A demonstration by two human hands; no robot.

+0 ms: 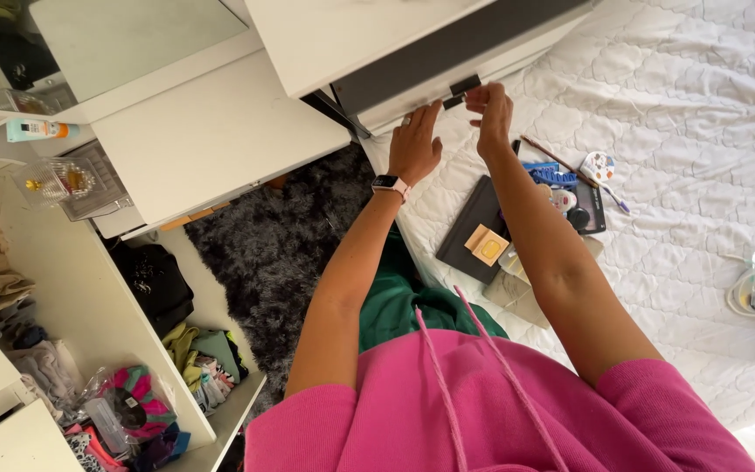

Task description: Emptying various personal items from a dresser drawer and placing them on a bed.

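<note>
Both my arms reach forward to a white drawer front (369,39) with a dark grey band and a small dark handle (463,88). My right hand (491,107) pinches that handle with its fingertips. My left hand (415,144), with a watch on the wrist, rests flat with spread fingers against the lower edge of the drawer front, just left of the handle. I wear a pink top and green trousers.
A white quilted bed (692,131) on the right holds a dark tablet case (474,229), a blue hair clip (552,175), pencils and small items. White cabinet (211,140) and open shelves with clothes (146,385) stand left. A dark shaggy rug (281,245) lies below.
</note>
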